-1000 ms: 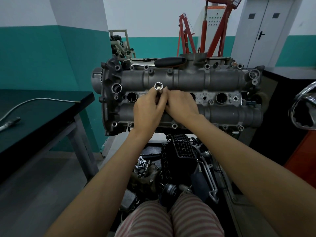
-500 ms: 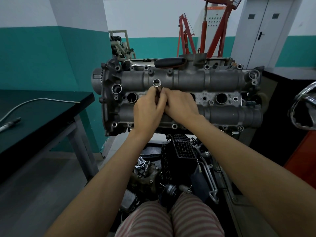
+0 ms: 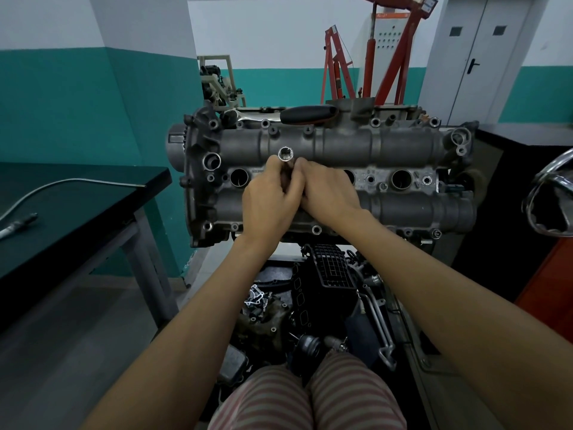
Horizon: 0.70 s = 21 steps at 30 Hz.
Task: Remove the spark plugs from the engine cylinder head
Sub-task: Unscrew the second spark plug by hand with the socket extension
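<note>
Teal-and-white workshop walls stand behind the grey cast-metal engine cylinder head (image 3: 325, 169). Both your left hand (image 3: 266, 203) and right hand (image 3: 325, 197) pinch the shiny steel tubular socket (image 3: 286, 159); its plug well is hidden beneath that grip. Keep the tube straight and turn slowly.

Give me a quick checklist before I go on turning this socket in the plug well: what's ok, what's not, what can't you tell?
1. Grip on the socket: ok. The left hand and the right hand both have fingers curled round it.
2. Drive end free for a tool: ok. Its open top shows above the fingers.
3. Socket seated on a spark plug: cannot tell. Its lower end is hidden by the hands.
4. Ratchet handle at hand: ok. It lies on the far edge of the cylinder head.
5. Other plug wells: cannot tell. They look dark inside, so plugs cannot be confirmed.
</note>
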{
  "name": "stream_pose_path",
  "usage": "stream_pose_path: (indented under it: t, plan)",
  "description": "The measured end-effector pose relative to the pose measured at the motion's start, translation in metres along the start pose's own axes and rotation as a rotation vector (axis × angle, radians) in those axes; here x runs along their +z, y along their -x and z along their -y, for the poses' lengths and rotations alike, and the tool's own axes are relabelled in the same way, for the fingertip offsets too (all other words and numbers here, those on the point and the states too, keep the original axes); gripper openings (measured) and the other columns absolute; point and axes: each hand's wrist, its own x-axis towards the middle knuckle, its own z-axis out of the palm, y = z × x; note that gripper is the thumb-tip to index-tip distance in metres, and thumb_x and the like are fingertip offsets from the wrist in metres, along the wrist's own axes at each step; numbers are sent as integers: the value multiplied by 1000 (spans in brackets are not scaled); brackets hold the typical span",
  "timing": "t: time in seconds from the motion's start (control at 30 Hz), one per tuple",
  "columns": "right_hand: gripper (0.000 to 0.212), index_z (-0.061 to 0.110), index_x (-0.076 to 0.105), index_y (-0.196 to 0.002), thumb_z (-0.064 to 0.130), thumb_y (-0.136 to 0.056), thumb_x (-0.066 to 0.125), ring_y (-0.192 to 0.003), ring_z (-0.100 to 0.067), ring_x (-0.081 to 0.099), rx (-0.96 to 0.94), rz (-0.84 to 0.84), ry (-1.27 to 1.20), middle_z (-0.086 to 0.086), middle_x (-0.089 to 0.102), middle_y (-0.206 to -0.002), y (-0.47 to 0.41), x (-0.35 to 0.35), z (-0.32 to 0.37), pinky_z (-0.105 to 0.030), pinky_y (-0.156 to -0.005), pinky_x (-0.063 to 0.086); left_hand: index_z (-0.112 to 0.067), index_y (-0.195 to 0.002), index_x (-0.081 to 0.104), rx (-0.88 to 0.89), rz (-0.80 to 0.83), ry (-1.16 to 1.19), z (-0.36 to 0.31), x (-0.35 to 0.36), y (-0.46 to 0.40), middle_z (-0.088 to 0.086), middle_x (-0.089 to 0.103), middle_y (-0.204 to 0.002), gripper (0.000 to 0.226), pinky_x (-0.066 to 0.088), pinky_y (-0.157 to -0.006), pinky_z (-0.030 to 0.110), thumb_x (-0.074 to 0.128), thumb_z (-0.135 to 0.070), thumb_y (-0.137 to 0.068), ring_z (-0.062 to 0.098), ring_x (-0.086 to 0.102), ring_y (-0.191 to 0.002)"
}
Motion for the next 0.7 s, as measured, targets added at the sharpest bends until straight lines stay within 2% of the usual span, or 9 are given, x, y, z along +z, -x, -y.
stream_pose_path:
  t: [0.13,0.3,0.43,0.53,0.63,0.7]
  plan:
    - [21,14,42,-91,35,-94,40,-79,-31,60,8,-6,-43,-7,63,-95,1,0,0,-31,-55,24,-5,-84,54,-13,10,-6,2,1,0,-6,49,-57,26,35,-53,27,50,-29,-93,12,49,-53]
    - [28,11,55,-96,34,-91,42,-82,-34,62,37,-5,-3,-11,66,-89,0,-2,0,-31,-57,30,-8,-73,57,-9,-12,20,0,0,-1,-10,43,-47,32,34,-50,23,53,-32,-94,9,44,-45]
    - [24,9,57,-93,27,-92,40,-79,-34,62,23,25,27,-11,66,-87,-1,-1,-1,-32,-57,30,-5,-71,58,-1,-12,15,-2,0,0,0,47,-47,36,37,-50,30,55,-34,-93,15,46,-46]
    - [20,11,52,-97,27,-91,42,-81,-31,61,19,31,0,-8,65,-92,-1,0,-1,-31,-58,32,-3,-77,56,10,-10,0,-2,-1,0,6,52,-53,32,39,-51,30,54,-31,-92,17,50,-50]
    - [14,15,39,-89,28,-91,44,-78,-29,60,34,26,-75,-5,61,-95,-1,0,-1,-31,-56,29,-3,-81,53,3,-9,12,-1,-1,1,7,54,-56,24,38,-51,28,54,-25,-90,18,51,-51]
    - [18,18,33,-86,29,-92,45,-76,-30,59,30,15,-98,-6,60,-93,-1,-1,0,-31,-55,25,-5,-81,52,-1,-9,8,0,-1,1,5,54,-57,21,36,-50,26,53,-24,-90,17,51,-51]
